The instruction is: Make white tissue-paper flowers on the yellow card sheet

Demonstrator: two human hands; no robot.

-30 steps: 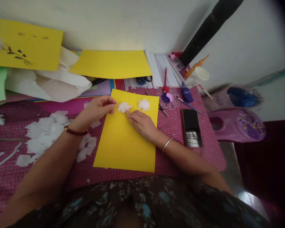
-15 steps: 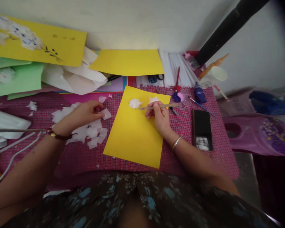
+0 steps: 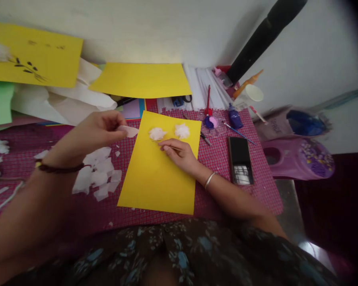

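Observation:
A small piece of pale tissue paper (image 3: 129,131) is pinched between the thumb and fingers of my left hand (image 3: 103,129), just left of the yellow sheet's upper edge. My right hand (image 3: 180,156) rests over the yellow sheet (image 3: 155,182), gripping a thin wooden stick (image 3: 175,148) whose tip points left, below the paper tufts. Two crumpled white tufts lie on the upper part of that sheet: the left tuft (image 3: 157,134) and the right tuft (image 3: 182,130). Below my left hand, loose tissue squares (image 3: 100,178) are spread on the checked cloth.
Right of the sheet are a phone (image 3: 241,161), a paint palette (image 3: 210,121), a blue paint bottle (image 3: 235,116) and a blue brush (image 3: 238,133). Another yellow sheet (image 3: 143,79) and stacked papers stand along the wall. A decorated yellow sheet (image 3: 53,59) is at the far left.
My left hand has lifted with the tissue piece from beside the pile. My right hand and the stick have moved down and left, uncovering the right tuft. The camera view has turned slightly right.

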